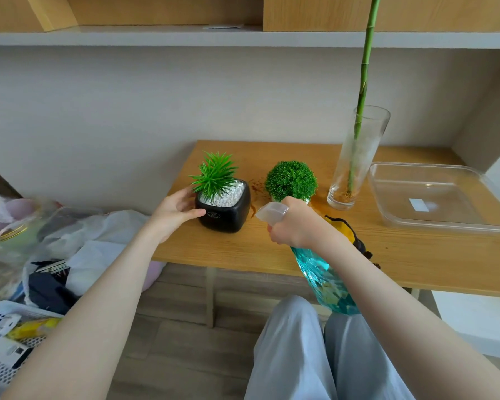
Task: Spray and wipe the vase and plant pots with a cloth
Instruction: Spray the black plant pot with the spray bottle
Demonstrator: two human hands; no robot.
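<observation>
Our right hand (296,223) grips the spray bottle (324,272) while our left hand (176,212) cups the black pot (225,213) with loosely curved fingers, so a careless squeeze risks soaking the wooden table (401,255).

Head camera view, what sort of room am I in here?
Probably a room in a home, perhaps a living room or study corner: a low light wooden table against a plain wall, a grey wall shelf above it, and a white perforated plastic basket of household clutter on the wood-look floor.

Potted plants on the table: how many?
2. The black pot with the spiky plant is at the table's left end, left hand on it. The round bush stands right of it, its pot mostly hidden behind the right hand.
</observation>
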